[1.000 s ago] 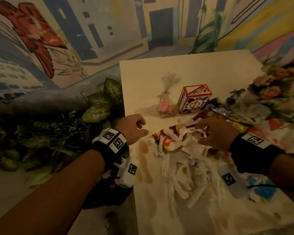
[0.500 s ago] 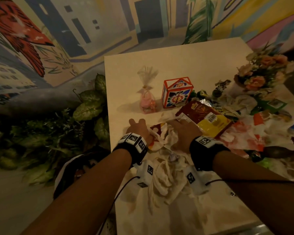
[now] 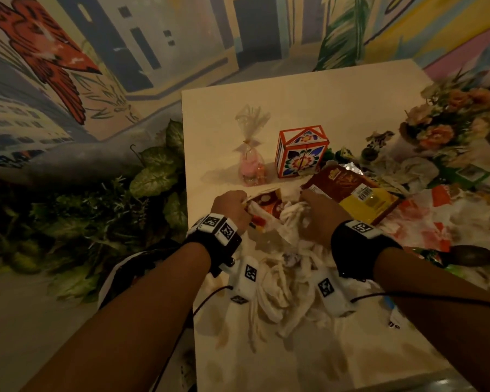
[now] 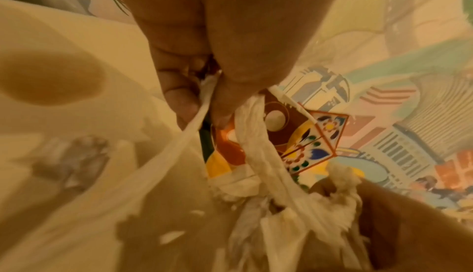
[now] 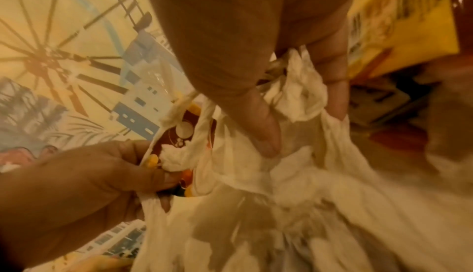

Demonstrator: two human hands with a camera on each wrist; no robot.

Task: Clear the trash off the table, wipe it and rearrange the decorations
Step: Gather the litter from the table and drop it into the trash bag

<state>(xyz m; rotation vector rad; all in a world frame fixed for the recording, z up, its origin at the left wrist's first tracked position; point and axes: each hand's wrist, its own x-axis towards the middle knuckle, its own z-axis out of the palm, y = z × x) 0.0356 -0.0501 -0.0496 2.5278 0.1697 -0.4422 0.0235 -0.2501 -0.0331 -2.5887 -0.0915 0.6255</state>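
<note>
A heap of torn white paper strips [image 3: 280, 281] lies at the near left of the cream table [image 3: 337, 103]. My left hand [image 3: 232, 207] pinches strips [image 4: 256, 126] beside a red-and-orange wrapper [image 3: 266, 203]. My right hand [image 3: 314, 213] grips a wad of the same paper [image 5: 302, 86]. Just beyond stand a painted box [image 3: 301, 154] and a pink cellophane favour [image 3: 251, 162]. A red-and-yellow snack packet [image 3: 357, 193] lies to the right.
A flower arrangement [image 3: 447, 123] stands at the far right amid wrappers and crumpled paper [image 3: 436, 222]. Brown stains [image 3: 224, 332] mark the near table. Leafy plants [image 3: 153, 176] line the table's left edge. A painted mural wall [image 3: 96, 52] rises behind.
Both hands came together onto the paper heap and closed on strips; a second ago the left hand hovered loose at the table's left edge. The head view shifted closer.
</note>
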